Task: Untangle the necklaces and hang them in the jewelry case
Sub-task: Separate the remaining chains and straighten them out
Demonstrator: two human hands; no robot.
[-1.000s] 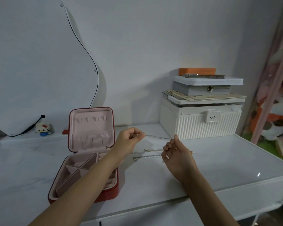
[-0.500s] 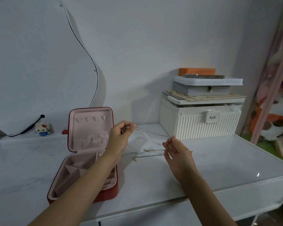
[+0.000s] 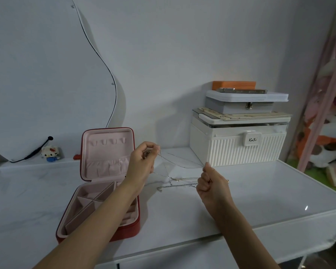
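Now necklace (image 3: 180, 164) between both hands.

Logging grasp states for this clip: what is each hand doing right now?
Left hand: pinches one end of a thin necklace chain.
Right hand: fingers curled, pinching the chain's other end.

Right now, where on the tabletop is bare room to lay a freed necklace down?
Bare: right of the right hand, in front of the white ribbed box; also left of the red jewelry case. Crowded between the left hand and the right, where chains lie.
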